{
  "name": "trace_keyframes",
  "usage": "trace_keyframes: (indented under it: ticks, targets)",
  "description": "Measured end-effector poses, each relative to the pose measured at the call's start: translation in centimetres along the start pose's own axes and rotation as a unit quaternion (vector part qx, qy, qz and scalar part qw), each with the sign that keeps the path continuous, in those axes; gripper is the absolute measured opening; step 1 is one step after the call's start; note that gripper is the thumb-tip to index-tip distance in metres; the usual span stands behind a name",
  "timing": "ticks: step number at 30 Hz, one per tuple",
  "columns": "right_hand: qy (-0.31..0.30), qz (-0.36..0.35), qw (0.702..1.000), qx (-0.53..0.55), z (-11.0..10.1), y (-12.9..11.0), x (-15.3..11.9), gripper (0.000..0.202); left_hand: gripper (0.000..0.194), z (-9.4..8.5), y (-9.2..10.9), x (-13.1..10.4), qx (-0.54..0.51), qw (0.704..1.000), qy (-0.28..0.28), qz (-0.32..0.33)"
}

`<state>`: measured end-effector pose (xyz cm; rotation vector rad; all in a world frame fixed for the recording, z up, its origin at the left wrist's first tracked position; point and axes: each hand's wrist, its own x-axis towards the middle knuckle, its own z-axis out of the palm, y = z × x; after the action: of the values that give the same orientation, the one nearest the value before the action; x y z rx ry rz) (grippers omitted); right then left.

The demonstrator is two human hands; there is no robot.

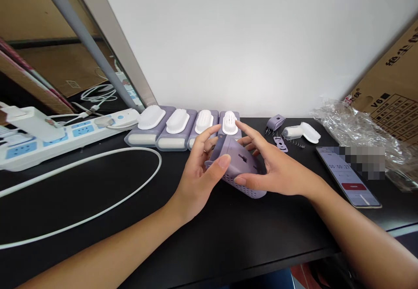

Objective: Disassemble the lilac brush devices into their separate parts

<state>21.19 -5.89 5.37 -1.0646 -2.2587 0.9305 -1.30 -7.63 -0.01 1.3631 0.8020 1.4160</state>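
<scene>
A purple plastic housing [240,160] with a perforated lower edge and a small dark slot is tilted above the black table. My left hand [204,171] grips its left end, thumb on the upper face. My right hand [267,162] is around its right side, thumb near the perforated edge. Behind the housing, several purple units [170,128] stand in a row, each topped by a white oval piece [152,117]. To the right lie a small purple part [276,122], a flat purple plate [280,144], a white cylinder [293,132] and a white oval piece [310,132].
A power strip [81,130] with plugs and a looping white cable [160,162] occupy the left. On the right are a phone [346,178], crumpled clear plastic [359,128] and a cardboard box [392,93]. A white wall [244,45] rises behind the black table [254,232].
</scene>
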Motion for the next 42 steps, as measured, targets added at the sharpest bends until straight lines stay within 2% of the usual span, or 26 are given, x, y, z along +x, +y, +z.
trace_keyframes:
  ticks: [2,4,7,8,10,12,14,17,19,23,28,32,34,35,38,42]
  targets:
    - [-0.001,0.014,0.999,-0.052,-0.7,-0.3,-0.2,0.108,0.058,-0.3,-0.1,0.5,-0.008,0.998,-0.052,-0.016]
    - [0.002,0.033,0.993,-0.116,-1.3,-0.6,-0.4,0.100,0.051,-0.9,-0.2,1.1,0.011,0.997,-0.073,-0.015]
    - [0.006,0.086,0.971,-0.223,-2.3,-0.4,-0.4,0.083,0.037,-2.1,-0.2,2.2,0.169,0.984,-0.029,0.052]
    - [0.007,0.109,0.960,-0.257,-2.5,-0.2,-0.4,0.079,0.033,-2.4,-0.2,2.5,0.251,0.964,-0.016,0.082]
    - [0.011,0.147,0.938,-0.314,-2.6,0.4,-0.2,0.074,0.032,-2.7,-0.2,2.9,0.405,0.905,-0.023,0.130]
    - [0.015,0.167,0.924,-0.345,-2.5,1.0,0.1,0.068,0.039,-2.7,-0.4,3.1,0.509,0.847,-0.066,0.140]
    - [0.030,0.180,0.916,-0.358,-2.2,1.3,0.3,0.060,0.048,-2.4,-0.6,3.1,0.573,0.801,-0.115,0.127]
    - [0.055,0.207,0.903,-0.372,-1.7,1.3,0.4,0.050,0.058,-2.1,-0.9,3.0,0.630,0.754,-0.157,0.103]
    - [0.072,0.222,0.893,-0.385,-1.5,1.2,0.4,0.045,0.058,-2.0,-0.9,3.0,0.642,0.742,-0.157,0.108]
    - [0.113,0.242,0.874,-0.406,-1.4,2.1,0.7,0.043,0.049,-1.9,-0.7,2.9,0.630,0.747,-0.127,0.170]
    - [0.177,0.232,0.845,-0.448,-1.2,3.5,1.5,0.049,0.029,-1.6,-0.4,2.3,0.573,0.751,-0.123,0.304]
    - [0.248,0.129,0.832,-0.479,0.0,2.7,1.5,0.042,0.025,-1.2,0.0,1.5,0.461,0.768,-0.176,0.410]
    - [0.250,0.071,0.839,-0.478,1.1,1.7,1.3,0.044,0.029,-1.1,0.3,1.2,0.415,0.771,-0.180,0.448]
    - [0.237,0.054,0.844,-0.478,1.8,1.2,1.2,0.048,0.030,-1.1,0.4,1.2,0.401,0.776,-0.164,0.458]
    - [0.192,0.036,0.856,-0.479,3.7,-0.1,0.8,0.069,0.028,-1.3,0.6,1.2,0.380,0.822,-0.073,0.418]
    - [0.145,0.068,0.866,-0.474,5.0,-1.0,0.2,0.090,0.020,-1.6,0.2,1.8,0.346,0.902,0.044,0.252]
